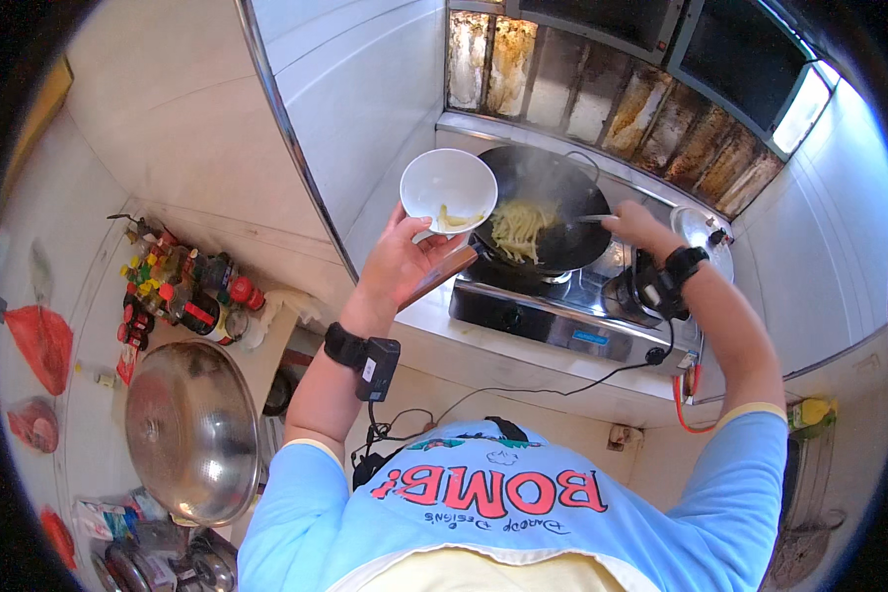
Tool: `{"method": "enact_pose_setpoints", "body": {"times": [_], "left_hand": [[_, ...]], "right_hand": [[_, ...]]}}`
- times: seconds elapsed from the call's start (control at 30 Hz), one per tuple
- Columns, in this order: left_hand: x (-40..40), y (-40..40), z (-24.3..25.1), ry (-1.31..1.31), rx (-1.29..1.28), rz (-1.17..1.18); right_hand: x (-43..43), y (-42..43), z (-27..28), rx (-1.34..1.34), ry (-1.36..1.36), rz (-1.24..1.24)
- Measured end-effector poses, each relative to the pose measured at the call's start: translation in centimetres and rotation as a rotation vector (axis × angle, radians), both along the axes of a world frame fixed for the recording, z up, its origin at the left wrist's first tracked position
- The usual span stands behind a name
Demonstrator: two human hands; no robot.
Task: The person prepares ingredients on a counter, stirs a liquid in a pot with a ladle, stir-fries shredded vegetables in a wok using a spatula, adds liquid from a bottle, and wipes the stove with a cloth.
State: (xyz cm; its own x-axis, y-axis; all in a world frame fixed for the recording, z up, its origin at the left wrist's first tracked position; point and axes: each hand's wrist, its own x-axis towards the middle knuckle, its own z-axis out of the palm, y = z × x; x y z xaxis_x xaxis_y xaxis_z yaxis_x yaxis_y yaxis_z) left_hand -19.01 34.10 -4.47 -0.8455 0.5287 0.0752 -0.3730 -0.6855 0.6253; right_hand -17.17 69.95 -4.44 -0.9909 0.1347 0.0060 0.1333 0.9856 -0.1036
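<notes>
My left hand (pixel 407 255) grips a white bowl (pixel 444 177) by its near rim, tilted towards me. A few pale strips of food (pixel 459 220) lie inside it. Right beside the bowl is a black wok (pixel 581 174) on the gas stove, with steam rising from it. Pale green-yellow strips, perhaps a shredded vegetable (pixel 522 231), are heaped in the wok's left half. Over the wok's right edge, my right hand (pixel 640 228) holds a metal utensil (pixel 596 218); its working end is hard to make out. The wok's wooden handle (pixel 440 276) passes below my left hand.
A gas stove (pixel 562 314) with a black cable and an orange hose (pixel 687 414) stands ahead. A metal lid (pixel 703 237) and a dark pot (pixel 629 292) are at right. Bottles (pixel 192 303) and a large perforated metal basin (pixel 192 433) crowd the left counter.
</notes>
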Motion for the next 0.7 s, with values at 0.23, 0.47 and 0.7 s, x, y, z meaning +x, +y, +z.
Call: {"method": "enact_pose_setpoints", "body": {"times": [0.23, 0.47, 0.7], "left_hand": [[-1.4, -0.8, -0.7, 0.070, -0.057, -0.001], [-2.0, 0.1, -0.9, 0.026, -0.036, -0.024], [-2.0, 0.7, -0.6, 0.052, -0.074, -0.012]], "right_hand": [[2.6, -4.6, 3.6, 0.214, 0.073, 0.215], [3.3, -2.6, 11.7, -0.109, -0.365, -0.083], [0.6, -2.2, 4.1, -0.547, -0.518, -0.104]]}}
